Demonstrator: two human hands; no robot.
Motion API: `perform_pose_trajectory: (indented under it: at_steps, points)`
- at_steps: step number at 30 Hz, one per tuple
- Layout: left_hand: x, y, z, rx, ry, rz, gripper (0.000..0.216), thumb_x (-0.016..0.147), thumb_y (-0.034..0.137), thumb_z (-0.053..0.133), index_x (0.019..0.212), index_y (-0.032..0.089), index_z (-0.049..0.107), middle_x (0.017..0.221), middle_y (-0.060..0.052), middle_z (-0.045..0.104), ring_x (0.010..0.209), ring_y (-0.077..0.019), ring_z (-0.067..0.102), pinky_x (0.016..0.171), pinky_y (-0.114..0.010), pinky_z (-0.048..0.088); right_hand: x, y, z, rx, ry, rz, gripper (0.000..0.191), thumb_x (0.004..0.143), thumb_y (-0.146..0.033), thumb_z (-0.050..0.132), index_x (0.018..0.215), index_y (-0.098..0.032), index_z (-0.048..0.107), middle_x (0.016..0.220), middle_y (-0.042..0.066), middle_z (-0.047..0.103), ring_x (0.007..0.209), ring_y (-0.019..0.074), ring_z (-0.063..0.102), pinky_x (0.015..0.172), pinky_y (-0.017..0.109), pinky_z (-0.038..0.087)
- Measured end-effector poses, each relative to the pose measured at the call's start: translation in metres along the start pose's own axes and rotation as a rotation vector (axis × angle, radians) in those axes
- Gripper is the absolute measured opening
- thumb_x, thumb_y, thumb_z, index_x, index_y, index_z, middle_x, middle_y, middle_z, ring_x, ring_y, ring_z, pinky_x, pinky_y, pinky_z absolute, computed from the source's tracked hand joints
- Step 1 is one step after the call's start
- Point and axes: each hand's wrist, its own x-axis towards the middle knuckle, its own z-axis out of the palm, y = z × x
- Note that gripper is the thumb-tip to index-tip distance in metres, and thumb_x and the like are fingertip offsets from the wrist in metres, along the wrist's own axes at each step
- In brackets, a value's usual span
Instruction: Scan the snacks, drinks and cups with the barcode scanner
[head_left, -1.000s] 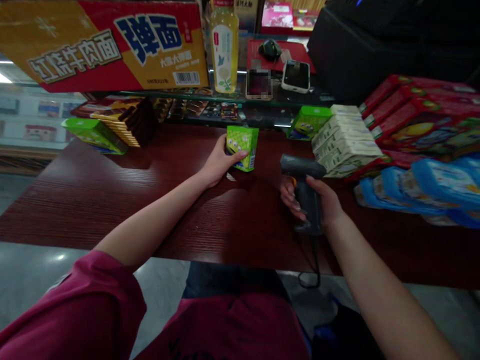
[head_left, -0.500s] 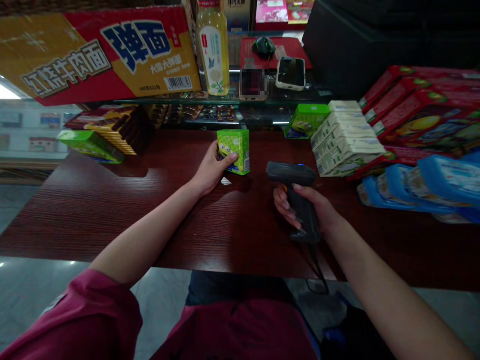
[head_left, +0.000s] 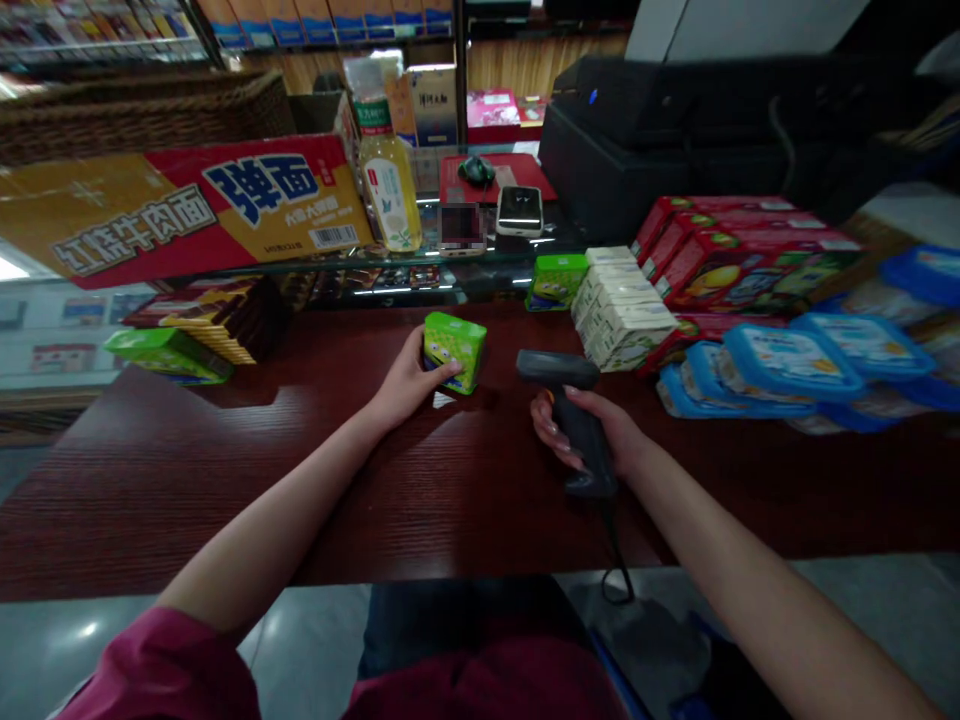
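Head view: the left hand (head_left: 406,383) grasps a small green box (head_left: 457,350) near the middle of the dark red-brown bench (head_left: 420,520), thumb across its front face; whether its base touches the wood cannot be told. The right hand (head_left: 616,432) is wrapped around the handle of a dark handheld scanner (head_left: 589,440), which stands apart from the box, to its right. A cord (head_left: 613,535) runs from the handle past the near edge. Just below the box lies a white scrap (head_left: 443,399). At right, stacked white boxes (head_left: 624,318) stand beside red boxes (head_left: 739,260), with blue-lidded tubs (head_left: 795,362) nearer the person.
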Motion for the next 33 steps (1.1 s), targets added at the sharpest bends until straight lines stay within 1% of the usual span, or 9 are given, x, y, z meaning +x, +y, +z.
perform_pose_trajectory:
  at_steps: [4, 9, 12, 15, 21, 25, 28, 31, 33]
  points:
    - [0.005, 0.002, 0.021, 0.159, -0.086, 0.104, 0.057, 0.08, 0.037, 0.081, 0.127, 0.02, 0.053, 0.122, -0.01, 0.069, 0.115, -0.0265, 0.067, 0.103, -0.042, 0.053, -0.024, -0.006, -0.011, -0.008, -0.034, -0.01, 0.038, 0.092, -0.052, 0.069, 0.088, -0.015, 0.063, 0.072, 0.001, 0.051, 0.055, 0.0108, 0.043, 0.037, 0.018, 0.046]
    - [0.035, 0.014, 0.069, 0.494, -0.045, 0.117, 0.046, 0.09, 0.029, 0.075, 0.131, 0.02, 0.054, 0.123, -0.013, 0.073, 0.115, -0.0315, 0.071, 0.098, -0.042, 0.054, -0.034, -0.006, -0.014, -0.024, -0.043, -0.026, 0.04, 0.091, -0.053, 0.07, 0.089, -0.014, 0.063, 0.072, 0.001, 0.052, 0.053, 0.0103, 0.045, 0.037, 0.018, 0.046]
    - [0.059, 0.022, 0.098, 0.679, -0.015, 0.081, 0.051, 0.096, 0.031, 0.069, 0.142, 0.018, 0.051, 0.128, -0.019, 0.072, 0.116, -0.0369, 0.071, 0.096, -0.045, 0.054, -0.031, -0.004, -0.015, -0.045, -0.045, -0.017, 0.04, 0.092, -0.054, 0.069, 0.091, -0.014, 0.064, 0.072, 0.001, 0.054, 0.052, 0.0103, 0.047, 0.037, 0.019, 0.046]
    - [0.078, 0.027, 0.119, 0.847, 0.047, 0.058, 0.058, 0.098, 0.035, 0.066, 0.15, 0.017, 0.046, 0.129, -0.022, 0.071, 0.114, -0.0389, 0.072, 0.093, -0.044, 0.055, -0.029, -0.003, -0.016, -0.059, -0.045, -0.01, 0.04, 0.092, -0.054, 0.068, 0.091, -0.014, 0.064, 0.07, 0.001, 0.056, 0.048, 0.0097, 0.048, 0.037, 0.019, 0.046]
    - [0.1, 0.022, 0.142, 1.046, 0.088, 0.122, 0.061, 0.098, 0.045, 0.064, 0.147, 0.01, 0.052, 0.115, -0.024, 0.074, 0.111, -0.0355, 0.072, 0.093, -0.039, 0.052, -0.026, -0.004, -0.019, -0.056, -0.033, 0.023, 0.042, 0.09, -0.055, 0.07, 0.091, -0.014, 0.065, 0.07, 0.002, 0.057, 0.047, 0.0097, 0.049, 0.036, 0.019, 0.048]
    - [0.103, 0.019, 0.148, 1.084, 0.072, 0.127, 0.061, 0.099, 0.055, 0.059, 0.137, 0.009, 0.06, 0.106, -0.024, 0.075, 0.103, -0.0364, 0.073, 0.089, -0.041, 0.052, -0.026, -0.006, -0.021, -0.05, -0.004, 0.039, 0.043, 0.089, -0.057, 0.07, 0.092, -0.014, 0.065, 0.071, 0.002, 0.056, 0.049, 0.0099, 0.048, 0.036, 0.019, 0.047]
    - [0.097, 0.018, 0.141, 1.053, 0.07, 0.092, 0.067, 0.097, 0.062, 0.058, 0.137, 0.009, 0.06, 0.111, -0.024, 0.074, 0.106, -0.0363, 0.072, 0.089, -0.041, 0.052, -0.029, -0.009, -0.017, -0.059, 0.049, 0.072, 0.044, 0.085, -0.058, 0.073, 0.089, -0.015, 0.066, 0.072, 0.002, 0.053, 0.05, 0.0103, 0.044, 0.035, 0.02, 0.045]
    - [0.082, 0.016, 0.115, 1.016, 0.049, 0.094, 0.076, 0.094, 0.062, 0.063, 0.147, 0.009, 0.051, 0.123, -0.024, 0.072, 0.115, -0.0339, 0.07, 0.094, -0.039, 0.052, -0.033, -0.012, -0.011, -0.091, 0.124, 0.061, 0.04, 0.082, -0.058, 0.074, 0.084, -0.019, 0.069, 0.069, 0.003, 0.049, 0.05, 0.0119, 0.039, 0.033, 0.021, 0.039]
    - [0.064, 0.015, 0.086, 0.994, 0.002, 0.127, 0.07, 0.098, 0.056, 0.061, 0.149, 0.01, 0.049, 0.129, -0.022, 0.07, 0.121, -0.0318, 0.067, 0.099, -0.039, 0.051, -0.036, -0.013, -0.009, -0.123, 0.173, 0.052, 0.038, 0.083, -0.059, 0.07, 0.08, -0.021, 0.071, 0.069, 0.004, 0.046, 0.049, 0.0125, 0.035, 0.032, 0.022, 0.034]
